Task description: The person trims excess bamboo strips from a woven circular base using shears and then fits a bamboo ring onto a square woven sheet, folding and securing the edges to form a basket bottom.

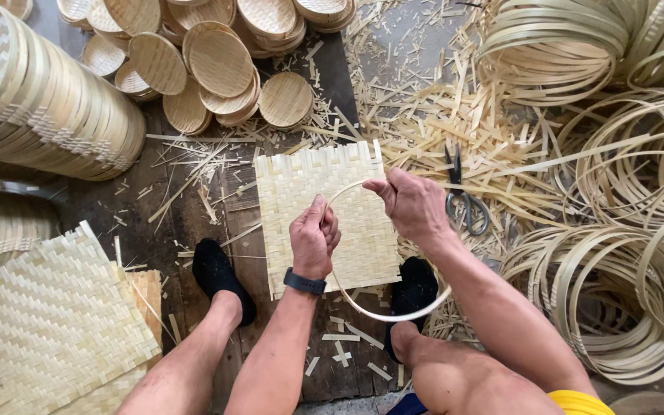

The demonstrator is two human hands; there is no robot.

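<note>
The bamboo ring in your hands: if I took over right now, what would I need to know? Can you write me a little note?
Left hand: closed on the thin bamboo ring, over the woven square mat.
Right hand: pinches the ring's top edge.
The mat lies flat on the wooden floor between both feet. Scissors lie just right of the right hand, on bamboo scraps. More rings are piled to the right, spare mats to the left, finished round woven trays ahead.
Done: mat woven, ring held over it.
Left: ring not yet fixed to the mat; corners untrimmed.
</note>
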